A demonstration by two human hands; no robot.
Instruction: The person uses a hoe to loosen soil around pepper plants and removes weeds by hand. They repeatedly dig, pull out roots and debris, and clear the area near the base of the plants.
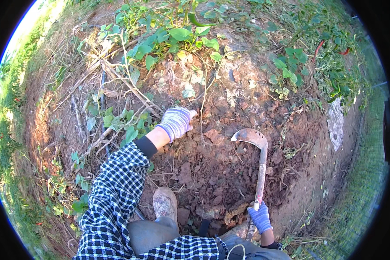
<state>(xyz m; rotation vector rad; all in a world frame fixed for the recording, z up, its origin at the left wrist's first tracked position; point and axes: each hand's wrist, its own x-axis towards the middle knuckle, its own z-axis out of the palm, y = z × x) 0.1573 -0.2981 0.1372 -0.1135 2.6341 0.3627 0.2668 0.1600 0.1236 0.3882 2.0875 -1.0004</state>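
My right hand (pixel 260 218), in a striped knit glove, is closed around the shaft of a long-handled sickle (pixel 261 172). Its curved, rusty blade (pixel 252 136) has small holes and lies over the loose brown soil (pixel 214 175), tip pointing left. My left hand (pixel 178 123), gloved the same way, is at the soil beside cut vines and a thin dry stem (pixel 202 107). Its fingertips point right and are partly hidden, so whether they hold anything cannot be told.
Leafy green vines (pixel 178 34) grow ahead, with dry stalks (pixel 117 74) at the left. Pepper plants with red peppers (pixel 318 50) stand at the right, near a grey plastic scrap (pixel 335 125). Green netting (pixel 364 188) runs along the right edge. My muddy boot (pixel 165 203) is below.
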